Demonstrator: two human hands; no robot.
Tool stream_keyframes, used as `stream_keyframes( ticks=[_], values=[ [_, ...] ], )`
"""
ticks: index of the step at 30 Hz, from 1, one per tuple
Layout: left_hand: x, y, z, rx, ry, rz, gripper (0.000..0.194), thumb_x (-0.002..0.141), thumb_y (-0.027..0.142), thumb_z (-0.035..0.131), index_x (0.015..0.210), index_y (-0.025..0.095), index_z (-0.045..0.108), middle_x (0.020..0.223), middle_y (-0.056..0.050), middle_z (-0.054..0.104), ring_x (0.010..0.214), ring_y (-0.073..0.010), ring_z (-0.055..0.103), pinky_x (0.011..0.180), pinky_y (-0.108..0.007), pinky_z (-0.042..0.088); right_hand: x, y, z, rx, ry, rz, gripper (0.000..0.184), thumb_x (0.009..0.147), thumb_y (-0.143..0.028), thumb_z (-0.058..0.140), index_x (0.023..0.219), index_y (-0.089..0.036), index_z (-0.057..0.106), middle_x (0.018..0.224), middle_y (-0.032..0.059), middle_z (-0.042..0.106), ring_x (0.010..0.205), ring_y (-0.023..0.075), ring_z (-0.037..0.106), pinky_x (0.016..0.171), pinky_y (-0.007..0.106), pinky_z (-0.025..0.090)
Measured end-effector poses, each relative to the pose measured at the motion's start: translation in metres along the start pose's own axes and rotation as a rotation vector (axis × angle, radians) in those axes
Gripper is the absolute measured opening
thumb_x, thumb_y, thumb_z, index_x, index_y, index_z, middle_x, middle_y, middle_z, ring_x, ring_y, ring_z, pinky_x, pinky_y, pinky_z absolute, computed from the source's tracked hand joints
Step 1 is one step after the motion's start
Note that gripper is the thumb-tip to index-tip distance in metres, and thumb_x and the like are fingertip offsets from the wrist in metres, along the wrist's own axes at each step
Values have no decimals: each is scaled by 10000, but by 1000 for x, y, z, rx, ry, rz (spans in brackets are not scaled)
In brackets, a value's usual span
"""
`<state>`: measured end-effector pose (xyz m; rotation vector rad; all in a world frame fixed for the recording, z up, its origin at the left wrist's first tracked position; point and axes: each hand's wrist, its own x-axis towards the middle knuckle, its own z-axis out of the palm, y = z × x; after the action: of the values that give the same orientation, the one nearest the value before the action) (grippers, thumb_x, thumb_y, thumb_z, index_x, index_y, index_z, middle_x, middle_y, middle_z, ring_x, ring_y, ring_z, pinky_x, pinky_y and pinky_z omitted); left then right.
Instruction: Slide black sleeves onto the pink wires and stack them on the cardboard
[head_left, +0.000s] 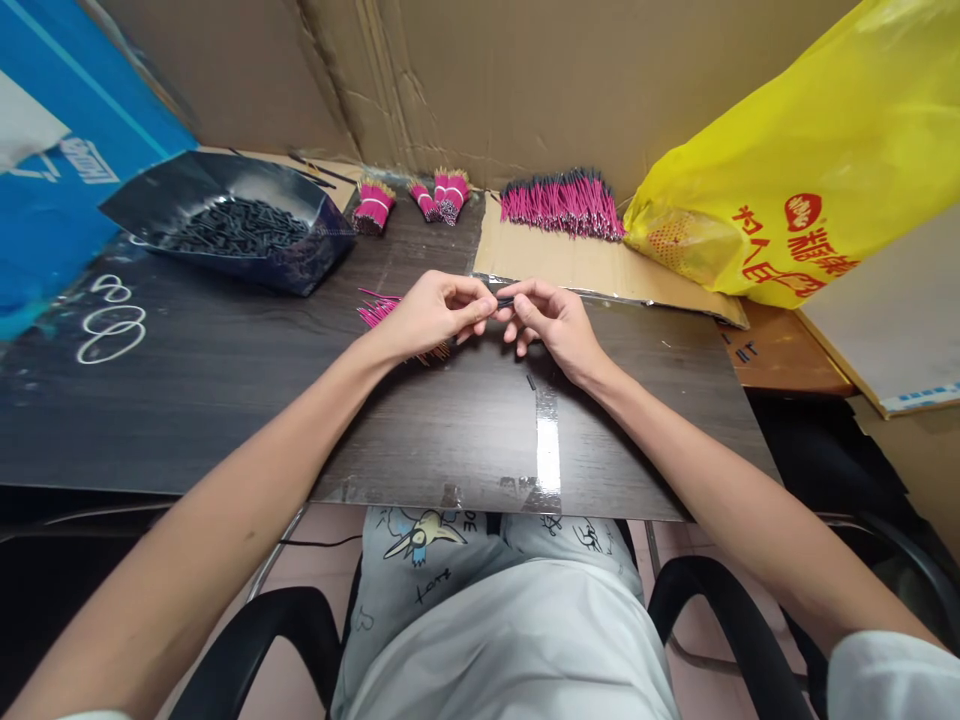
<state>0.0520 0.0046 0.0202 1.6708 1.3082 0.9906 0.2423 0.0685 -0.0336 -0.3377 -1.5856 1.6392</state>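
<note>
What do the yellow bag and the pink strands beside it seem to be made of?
Yellow bag: probably thin, glossy plastic film; it creases and looks partly see-through.

Pink strands: perhaps plastic-coated wire; near tips look silvery, too small for certainty.

There are one yellow bag [750, 170], one dark tray [304, 270], one row of pink wires [559, 205] and two forearms [251, 485].

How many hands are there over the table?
2: the left hand, partly covering the pink wires, and the right hand, just to its right. No other hands show.
</note>
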Motion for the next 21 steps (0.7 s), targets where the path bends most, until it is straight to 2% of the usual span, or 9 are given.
stream_keyframes(
  ticks=[4, 11, 16, 19, 21],
  values=[
    [1, -3, -1, -37, -21, -14, 328, 888, 396, 737, 737, 112, 676, 603, -3, 629, 473, -25, 497, 451, -123, 374, 0, -1, 2, -39, 22, -25, 480, 881, -573, 797, 1086, -164, 652, 855, 26, 724, 657, 111, 669, 483, 197, 522],
    [3, -2, -3, -51, -52, -34, 436, 863, 516, 764, 721, 119, 651, 595, 9, 597, 468, -13, 453, 435, -117, 324, -1, -8, 1, 58, 0, 79, 484, 880, -589, 769, 1091, -162, 678, 903, 54, 734, 731, 141, 692, 529, 229, 551],
    [1, 1, -2, -136, -97, -77, 520, 816, 616, 798, 733, 141, 603, 558, 53, 477, 457, -2, 338, 413, -130, 236, -2, -11, 1, 89, 2, 93, 446, 863, -529, 798, 1096, -163, 691, 918, 54, 742, 722, 141, 691, 525, 230, 550],
    [1, 0, -2, -163, -103, -59, 543, 807, 653, 794, 745, 157, 580, 537, 80, 389, 464, -9, 312, 422, -134, 260, -2, -11, 2, 101, 2, 98, 439, 850, -487, 817, 1120, -164, 695, 956, 56, 750, 723, 139, 694, 526, 232, 556],
    [2, -2, -2, -126, -103, -34, 531, 836, 647, 766, 752, 159, 577, 537, 78, 386, 473, -17, 330, 432, -133, 286, -2, -11, 2, 97, 7, 103, 435, 838, -466, 831, 1116, -160, 696, 967, 57, 753, 719, 135, 691, 526, 229, 557]
  ],
)
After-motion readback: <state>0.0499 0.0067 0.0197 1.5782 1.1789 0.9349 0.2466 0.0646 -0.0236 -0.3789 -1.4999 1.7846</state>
